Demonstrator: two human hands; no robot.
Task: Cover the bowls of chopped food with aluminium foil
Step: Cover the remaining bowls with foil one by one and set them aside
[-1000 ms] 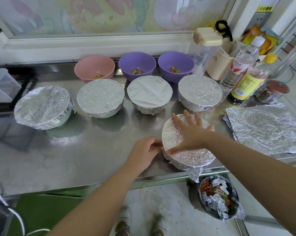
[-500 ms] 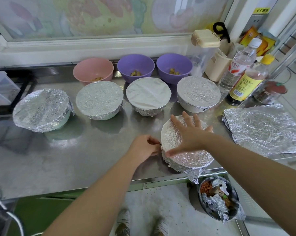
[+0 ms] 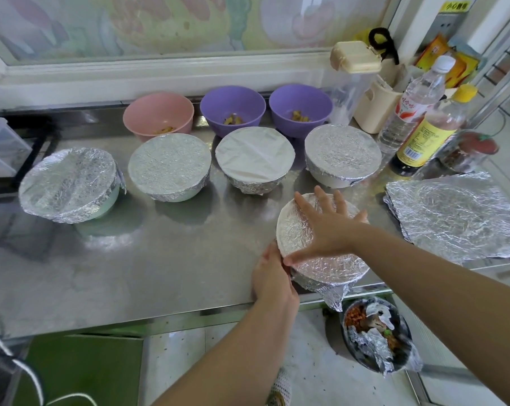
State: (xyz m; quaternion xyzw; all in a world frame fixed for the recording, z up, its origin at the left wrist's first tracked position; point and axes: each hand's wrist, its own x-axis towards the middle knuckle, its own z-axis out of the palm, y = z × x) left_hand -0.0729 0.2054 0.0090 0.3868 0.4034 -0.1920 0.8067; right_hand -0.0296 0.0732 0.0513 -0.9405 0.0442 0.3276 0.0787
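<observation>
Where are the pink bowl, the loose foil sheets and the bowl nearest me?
pink bowl [image 3: 160,112]: head view, inner back wall.
foil sheets [image 3: 458,215]: head view, middle of the top sheet.
front bowl [image 3: 329,266]: head view, foil top near its front edge.

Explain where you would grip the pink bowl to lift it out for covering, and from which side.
I would take the pink bowl by its rim, coming down from above on its left side. Its top is open and the food lies low; a covered bowl hides its front wall and a purple bowl stands close on its right.
</observation>
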